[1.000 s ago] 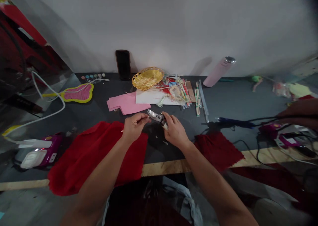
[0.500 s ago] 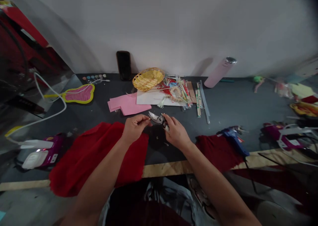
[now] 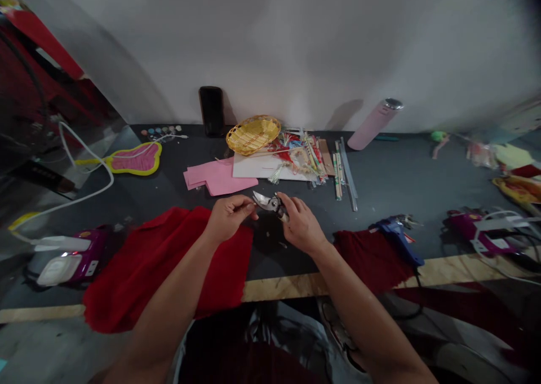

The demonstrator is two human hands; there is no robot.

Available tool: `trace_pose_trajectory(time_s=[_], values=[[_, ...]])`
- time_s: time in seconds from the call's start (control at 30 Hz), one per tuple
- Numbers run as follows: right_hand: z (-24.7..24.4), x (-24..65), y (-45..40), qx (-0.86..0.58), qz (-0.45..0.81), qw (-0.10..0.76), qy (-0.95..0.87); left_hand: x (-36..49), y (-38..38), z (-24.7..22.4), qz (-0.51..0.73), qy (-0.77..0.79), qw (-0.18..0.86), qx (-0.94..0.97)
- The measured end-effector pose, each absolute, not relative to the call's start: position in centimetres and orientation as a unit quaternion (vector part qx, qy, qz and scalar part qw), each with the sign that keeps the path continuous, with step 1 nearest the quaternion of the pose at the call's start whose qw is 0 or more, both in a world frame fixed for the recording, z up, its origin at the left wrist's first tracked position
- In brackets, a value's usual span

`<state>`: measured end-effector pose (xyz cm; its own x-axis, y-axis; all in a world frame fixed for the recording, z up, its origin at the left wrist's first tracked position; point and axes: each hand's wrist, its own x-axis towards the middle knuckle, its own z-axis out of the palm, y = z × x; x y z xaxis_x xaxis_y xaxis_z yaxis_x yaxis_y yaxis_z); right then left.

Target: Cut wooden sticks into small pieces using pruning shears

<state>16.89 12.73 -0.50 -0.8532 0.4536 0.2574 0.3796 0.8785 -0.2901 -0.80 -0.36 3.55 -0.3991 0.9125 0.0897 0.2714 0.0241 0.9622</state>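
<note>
On the dark work surface [image 3: 380, 175], pruning shears [image 3: 270, 204] are gripped by the right hand [image 3: 302, 224], blades parted toward the left hand [image 3: 230, 218], curled just beside them, hold unclear.

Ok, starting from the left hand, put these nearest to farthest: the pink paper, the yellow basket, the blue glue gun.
From the left hand:
1. Pink paper, just ahead of the hand.
2. Yellow woven basket, farther ahead, near the wall.
3. Blue glue gun, far off to the right.
</note>
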Motion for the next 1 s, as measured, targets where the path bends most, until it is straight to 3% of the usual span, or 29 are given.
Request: trace_pose_trajectory(time_s=[0.3,0.47,0.73,1.0], values=[[-0.2,16.6,12.3,-0.215,0.13,0.148,-0.957,-1.6,-0.4,2.5,0.514,0.634,0.365,0.447],[-0.2,16.4,11.9,-0.255,0.124,0.12,-0.951,-1.2,0.2,1.9,0.509,0.681,0.306,0.429],[-0.6,16.6,12.6,-0.255,0.126,0.154,-0.946,-0.3,0.2,2.2,0.511,0.726,0.171,0.427],[-0.4,17.0,13.2,-0.205,0.153,0.156,-0.954,-0.8,-0.3,3.3,0.523,0.666,0.291,0.445]])
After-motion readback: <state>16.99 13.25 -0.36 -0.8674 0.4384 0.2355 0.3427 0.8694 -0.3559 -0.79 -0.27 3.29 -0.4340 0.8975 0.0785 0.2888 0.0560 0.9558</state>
